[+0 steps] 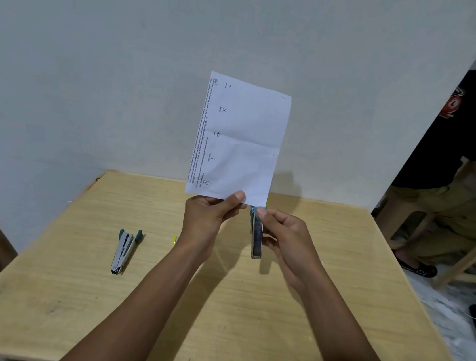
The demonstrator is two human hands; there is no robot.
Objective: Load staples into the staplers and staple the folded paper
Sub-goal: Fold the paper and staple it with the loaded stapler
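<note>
Pale wooden desk (216,311) against a plain wall (96,60). Pinching the creased paper (241,139) by its bottom edge with the left hand (209,215), sheet upright above the fingers (238,196). Gripping a blue stapler (256,236) in the right hand (286,239), nose at the paper's lower corner. Well left of both, flat on the desk, a green stapler (124,252), splayed open.

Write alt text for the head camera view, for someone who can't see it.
A person's left hand holds a printed paper upright while the right hand grips a blue-tipped stapler at its lower corner. A green stapler lies open on the wooden table.
</note>
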